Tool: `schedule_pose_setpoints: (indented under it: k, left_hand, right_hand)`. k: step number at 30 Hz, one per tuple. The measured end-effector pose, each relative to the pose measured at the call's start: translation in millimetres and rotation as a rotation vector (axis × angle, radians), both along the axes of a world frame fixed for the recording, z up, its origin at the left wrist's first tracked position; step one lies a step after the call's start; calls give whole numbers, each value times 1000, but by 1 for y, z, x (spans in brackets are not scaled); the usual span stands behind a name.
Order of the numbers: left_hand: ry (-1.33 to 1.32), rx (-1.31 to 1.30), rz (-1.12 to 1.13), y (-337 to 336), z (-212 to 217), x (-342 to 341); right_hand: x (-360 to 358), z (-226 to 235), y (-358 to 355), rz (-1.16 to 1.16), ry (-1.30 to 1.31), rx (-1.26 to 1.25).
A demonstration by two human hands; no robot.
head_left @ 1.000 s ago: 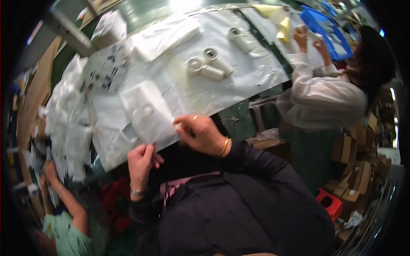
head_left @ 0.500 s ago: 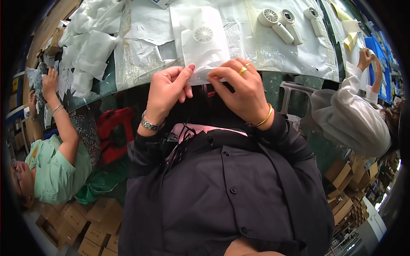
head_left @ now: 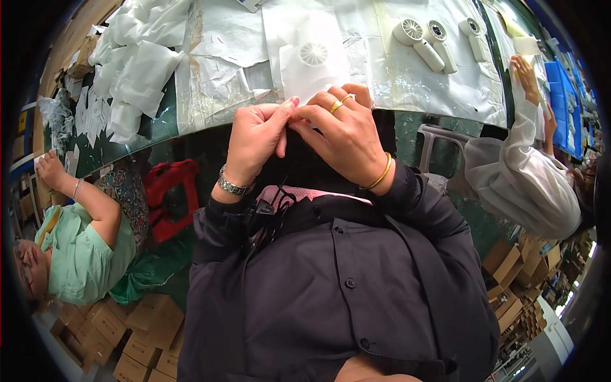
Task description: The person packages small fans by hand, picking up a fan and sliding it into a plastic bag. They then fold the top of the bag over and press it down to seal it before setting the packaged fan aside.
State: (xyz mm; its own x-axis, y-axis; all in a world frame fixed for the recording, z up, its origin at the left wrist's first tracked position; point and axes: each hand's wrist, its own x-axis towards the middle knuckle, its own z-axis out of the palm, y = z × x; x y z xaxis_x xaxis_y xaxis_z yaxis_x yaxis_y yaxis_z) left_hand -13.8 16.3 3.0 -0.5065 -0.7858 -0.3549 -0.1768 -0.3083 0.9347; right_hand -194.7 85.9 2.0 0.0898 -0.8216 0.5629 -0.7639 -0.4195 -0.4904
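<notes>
A translucent white pouch [head_left: 310, 77] lies at the table's near edge, and the round slatted head of a handheld fan [head_left: 314, 55] shows through it. At the pouch's near end my left hand [head_left: 258, 135] is closed, thumb against fingers. My right hand [head_left: 348, 137] pinches right beside it, and the fingertips of both hands meet there. The fingers hide the pouch's near edge, so I cannot see exactly how it is held. Farther right lie three bare fans, among them a white fan [head_left: 418, 44] with its handle toward me.
Heaped white pouches [head_left: 137, 76] cover the table's left side. A red stool [head_left: 170, 198] and a grey stool [head_left: 439, 146] stand beyond the table edge. One co-worker in green [head_left: 86, 254] sits left, another in white [head_left: 528, 172] right, near a blue bin [head_left: 563, 108].
My hands have come together at the pouch's near end, the right one moving left. The left co-worker's arm has drawn back toward the body. The right co-worker's hands have shifted.
</notes>
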Motion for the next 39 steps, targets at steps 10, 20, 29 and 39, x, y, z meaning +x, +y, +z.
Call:
schedule_pose_setpoints:
  k: [10,20,29,39]
  left_hand:
    - [19,2,30,0,-3,-5]
    - [-4,46,18,0,7,0]
    - [-13,-38,1,7,6,-10]
    - [9,-2,32,-4,-3,-2]
  right_hand:
    - [-2,2,2,51,124,-5]
    - [-23,7,3,55,-150,-25]
    - [-5,-1,4,15,61,59]
    - [-12,5,8,196,5,56]
